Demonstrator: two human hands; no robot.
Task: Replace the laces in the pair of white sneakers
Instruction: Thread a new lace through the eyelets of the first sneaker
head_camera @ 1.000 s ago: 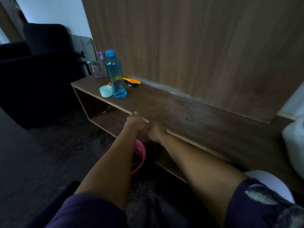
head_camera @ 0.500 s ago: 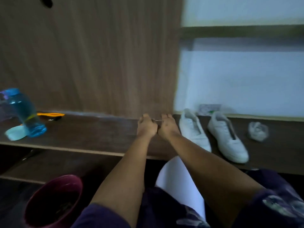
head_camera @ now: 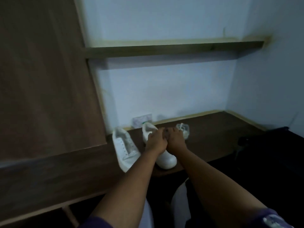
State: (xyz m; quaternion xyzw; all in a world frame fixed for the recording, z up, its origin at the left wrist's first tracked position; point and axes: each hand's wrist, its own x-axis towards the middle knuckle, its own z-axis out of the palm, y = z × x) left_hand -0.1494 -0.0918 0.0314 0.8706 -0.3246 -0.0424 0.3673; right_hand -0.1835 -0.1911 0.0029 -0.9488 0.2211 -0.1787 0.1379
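Wood wall panel (head_camera: 46, 79) at far left. Dark wooden desk (head_camera: 213, 142) runs below it. Left white sneaker (head_camera: 125, 148) lies on desk, unlaced, eyelets showing, toe toward viewer. Left hand (head_camera: 155, 143) and right hand (head_camera: 175, 139) side by side, knuckles touching, fingers curled, over second white sneaker (head_camera: 166, 159); whether they pinch anything cannot be told. Bundled white laces (head_camera: 183, 130) on desk just beyond right hand. Wall shelf (head_camera: 172, 49) above.
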